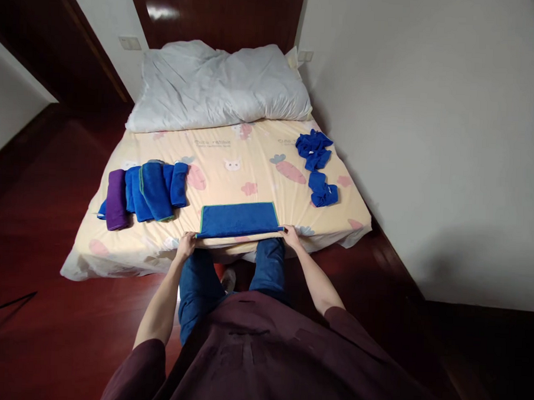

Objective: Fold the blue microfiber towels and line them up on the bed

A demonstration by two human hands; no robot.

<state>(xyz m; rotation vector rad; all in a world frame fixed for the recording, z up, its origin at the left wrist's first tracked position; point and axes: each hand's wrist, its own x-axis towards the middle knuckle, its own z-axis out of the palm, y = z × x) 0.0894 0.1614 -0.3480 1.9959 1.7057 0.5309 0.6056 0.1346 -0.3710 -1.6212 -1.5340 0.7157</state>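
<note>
The left hand (186,245) and right hand (291,236), well apart, each pinch a near corner of the rectangular, green-edged blue cloth (239,218), at six o'clock on the cream, carrot-printed bedsheet (214,192). Uneven tugging could skew it; a wide swing could jostle the purple rolled cloth (118,199) at nine o'clock.

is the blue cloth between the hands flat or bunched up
Flat: the blue cloth lies as a smooth, green-edged rectangle, the left hand and right hand at its near corners. I cannot tell if it's doubled.
</note>
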